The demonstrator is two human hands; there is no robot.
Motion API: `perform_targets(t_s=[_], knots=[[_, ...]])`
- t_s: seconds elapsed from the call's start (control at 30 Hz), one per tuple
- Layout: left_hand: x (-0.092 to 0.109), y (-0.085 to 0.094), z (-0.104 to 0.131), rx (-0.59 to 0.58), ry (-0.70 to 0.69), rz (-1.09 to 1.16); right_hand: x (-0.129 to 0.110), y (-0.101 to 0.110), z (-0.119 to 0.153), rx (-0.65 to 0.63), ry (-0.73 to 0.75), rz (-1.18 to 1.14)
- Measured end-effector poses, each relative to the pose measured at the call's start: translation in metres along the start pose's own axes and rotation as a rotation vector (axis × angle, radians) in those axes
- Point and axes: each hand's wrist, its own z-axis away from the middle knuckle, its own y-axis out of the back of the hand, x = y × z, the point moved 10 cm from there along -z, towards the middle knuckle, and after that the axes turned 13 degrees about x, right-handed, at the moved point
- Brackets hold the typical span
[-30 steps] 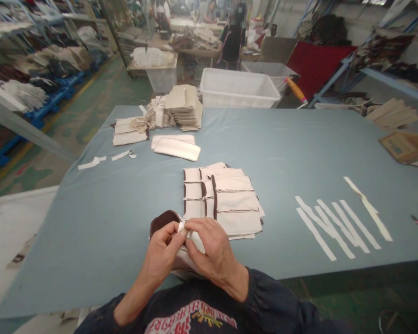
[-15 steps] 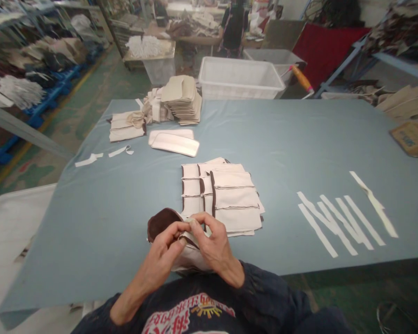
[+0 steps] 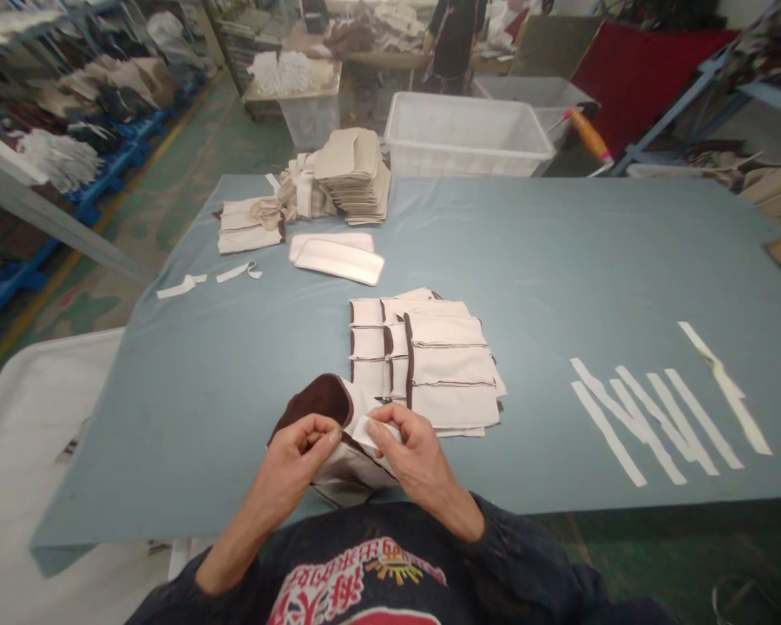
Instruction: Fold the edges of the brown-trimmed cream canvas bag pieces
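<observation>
At the near edge of the table I have a cream fabric bag (image 3: 348,476) with brown trim and a brown inner face turned up at its left. My left hand (image 3: 292,460) is closed in a pinch on the bag's brown-trimmed edge. Between the thumb and fingers of my right hand (image 3: 420,460) is a small white strip (image 3: 363,431), held against the same edge; its far end is hidden. Just beyond the hands lies a pile of flat cream fabric pieces (image 3: 452,365) with brown edging and dark seams.
Several white strips (image 3: 608,434) lie on the blue-grey tabletop (image 3: 534,278) at right. Farther back are two pale oblong panels (image 3: 339,262), a stack of beige pieces (image 3: 355,178) and a folded cream piece (image 3: 251,227). Beyond the table stand a white bin (image 3: 462,139) and a person (image 3: 456,39).
My hands, close together before, have moved apart along the bag's edge. The white strip now shows clearly in my right hand. The whole view has shifted slightly.
</observation>
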Motion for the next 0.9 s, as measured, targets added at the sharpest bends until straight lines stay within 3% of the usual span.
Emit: perform_targets(t_s=[0.27, 0.57, 0.9], knots=[[0.001, 0.004, -0.003, 0.014, 0.038, 0.003, 0.011, -0.021, 0.011, -0.012, -0.057, -0.028], [0.002, 0.003, 0.000, 0.017, 0.030, -0.002, -0.002, -0.018, 0.013, 0.124, 0.085, 0.127], [-0.001, 0.002, -0.001, 0.004, 0.031, -0.008, -0.008, -0.018, 0.017, 0.187, 0.142, 0.282]])
